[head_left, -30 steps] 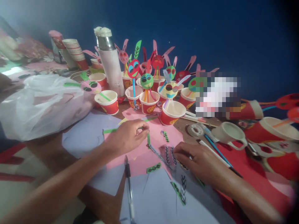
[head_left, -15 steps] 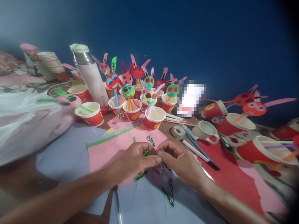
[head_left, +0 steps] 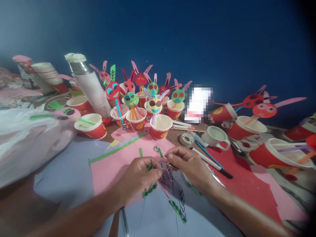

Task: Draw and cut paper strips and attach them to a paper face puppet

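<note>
My left hand (head_left: pixel 142 174) is closed over the pink sheet (head_left: pixel 106 174), thumb and fingertips drawn together; what they hold, if anything, is hidden. To its right, my right hand (head_left: pixel 186 163) pinches something small and yellowish (head_left: pixel 169 164), too small to name. A narrow gap separates the fingertips of both hands. Beneath them lie cut paper strips with black drawn patterns, among them a green strip (head_left: pixel 150 190) beside my left hand and another green strip (head_left: pixel 178 210) lower down on the pale blue paper. A small green patterned piece (head_left: pixel 160 151) lies just beyond the fingers.
Red paper cups (head_left: pixel 161 128) with paper-faced stick figures stand behind the hands. A white flask (head_left: pixel 90 89) and a plastic bag (head_left: pixel 37 135) are at left. Right of the hands are a tape roll (head_left: pixel 187 139), a mug (head_left: pixel 216 136), a marker (head_left: pixel 212 164) and red paper (head_left: pixel 247 187).
My hands have drawn apart: the fingertips met before and now have a gap between them. The left has moved slightly left and down. The view has shifted a little.
</note>
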